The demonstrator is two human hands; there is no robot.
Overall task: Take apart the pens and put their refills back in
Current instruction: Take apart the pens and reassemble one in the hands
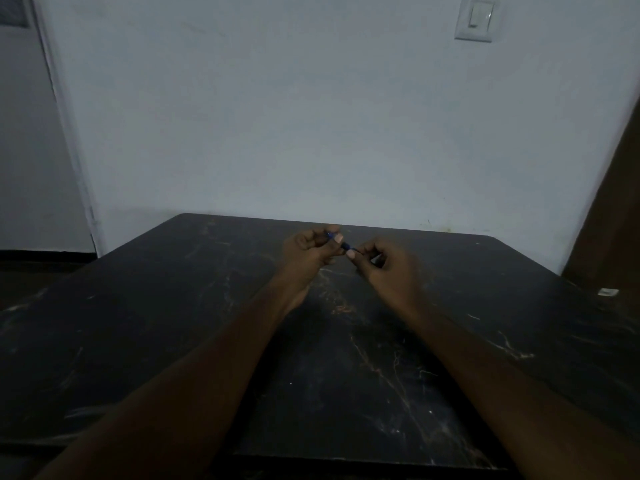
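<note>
Forearms (207, 375) over table (138, 341) near edge | left hand (304, 252), right hand (389, 270): fingers pinch blue pen (345, 244) near far edge

A dark table (138, 323) with thin light veins like marble stands against a pale wall (277, 116). High on the wall, to the right, is a white light switch (479, 16). Near the table's right edge lies a small white object (608, 292), too small to identify. A brown wooden panel (609, 220) is at the far right, a pale door frame (65, 133) at the left
</note>
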